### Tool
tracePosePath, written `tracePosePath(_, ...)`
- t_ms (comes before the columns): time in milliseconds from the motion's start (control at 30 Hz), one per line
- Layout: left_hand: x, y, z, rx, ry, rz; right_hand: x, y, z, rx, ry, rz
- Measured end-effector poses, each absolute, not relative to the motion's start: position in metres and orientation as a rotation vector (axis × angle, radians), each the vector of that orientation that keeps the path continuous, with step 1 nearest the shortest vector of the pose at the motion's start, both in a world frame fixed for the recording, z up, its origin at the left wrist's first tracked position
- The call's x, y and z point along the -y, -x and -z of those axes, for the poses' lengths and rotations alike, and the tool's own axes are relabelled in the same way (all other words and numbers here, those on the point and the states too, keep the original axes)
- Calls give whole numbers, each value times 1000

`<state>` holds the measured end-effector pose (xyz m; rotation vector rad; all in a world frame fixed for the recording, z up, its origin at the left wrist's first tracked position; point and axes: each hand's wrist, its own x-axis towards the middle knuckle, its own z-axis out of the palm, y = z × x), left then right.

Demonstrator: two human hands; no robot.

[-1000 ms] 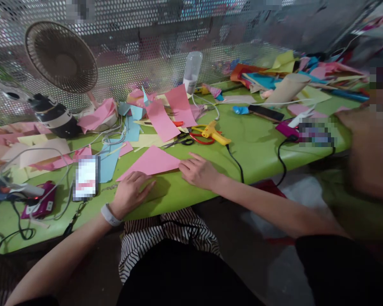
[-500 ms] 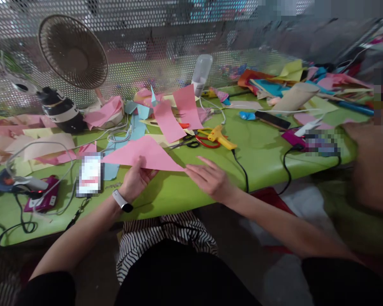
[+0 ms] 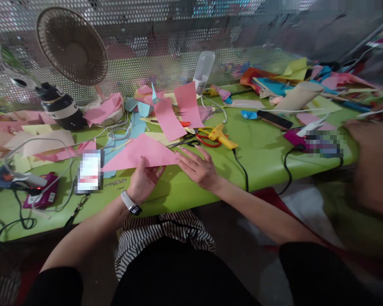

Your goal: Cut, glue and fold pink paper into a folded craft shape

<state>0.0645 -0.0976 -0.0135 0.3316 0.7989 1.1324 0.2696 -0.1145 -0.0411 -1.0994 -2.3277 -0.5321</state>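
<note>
Over the green bench (image 3: 258,157), the pink paper (image 3: 147,151) is a triangle, seemingly being steadied, its long side nearest the person. The left hand (image 3: 142,185) has its grip pinching that side, thumb on top; the right hand (image 3: 199,172) meets one corner, fingers slightly spread, its pinch impossible to tell.

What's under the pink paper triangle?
Fingers of the left hand go under the pink triangle; blue paper and green table peek out. Anything else there is covered.

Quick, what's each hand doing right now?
Left hand: thumb over the folded pink paper, holding its lower edge.
Right hand: fingers loosely spread, at the paper's right corner; grip unclear.
</note>
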Motion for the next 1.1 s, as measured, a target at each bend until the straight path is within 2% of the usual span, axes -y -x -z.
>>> tracePosePath(233, 91, -58, 20, -813, -249, -1236, 126, -312, 52, 2250, 1229, 689)
tracePosePath(567, 97, -84, 19, -803, -254, -1151, 102, -248, 50, 2387, 903, 480)
tracePosePath(933, 104, -82, 16, -813, -192, -1076, 101, -244, 42, 2381, 713, 755)
tracePosePath(1100, 102, -74, 17, -847, -194, -1111, 102, -247, 43, 2330, 761, 705)
